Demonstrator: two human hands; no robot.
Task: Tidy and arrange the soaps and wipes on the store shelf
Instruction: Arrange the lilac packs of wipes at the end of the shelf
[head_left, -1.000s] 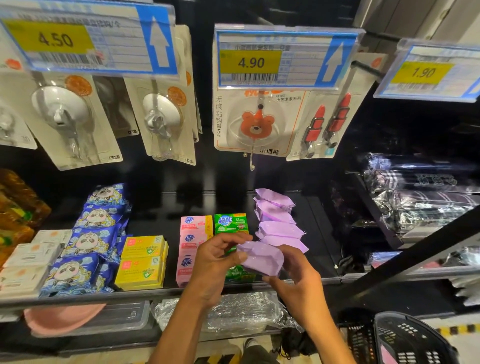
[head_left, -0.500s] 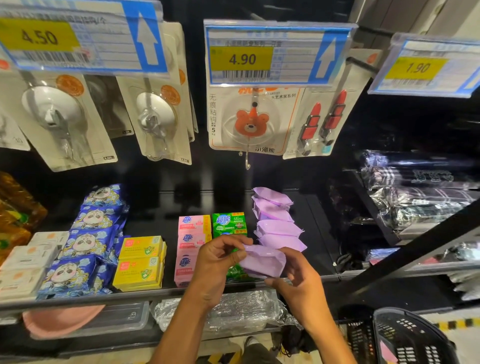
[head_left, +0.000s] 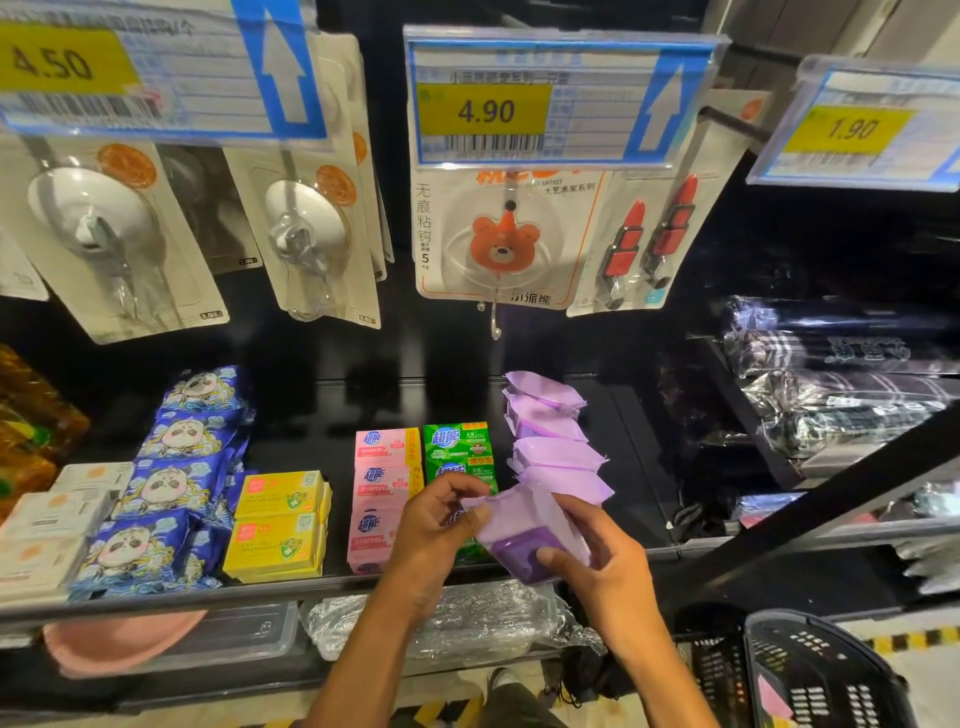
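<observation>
**Purple pack held at the front edge, ready to join its row**

The black shelf (head_left: 644, 467) carries its goods in rows that run from the front edge towards the back, one product per row, so each kind faces the aisle. From the left end come the white boxes (head_left: 52, 519), the blue panda wipes (head_left: 171, 488), the yellow soap boxes (head_left: 278, 519), the pink soap boxes (head_left: 382, 488) and the green soap boxes (head_left: 457, 447). Next is the row of purple packs (head_left: 556, 441), which lie overlapping and a little askew. By the look of it, that loose row is the one being straightened.

The held purple pack (head_left: 530, 540) sits just above the front edge of the shelf. It is in front of the green soap boxes and touches or nearly touches the near end of its own row. It is tilted, with its darker face towards the camera, probably so it can be turned the right way before it goes down at the front of the row.

The right hand (head_left: 608, 566) has its grip closed round the pack's right side, thumb across the dark face and fingers behind. The left hand (head_left: 436, 535) has a narrow grip, pinching the pack's left end between thumb and fingertips. The wrapper looks soft and crinkled, so holding both ends likely keeps it flat while it is lined up with the packs behind
</observation>
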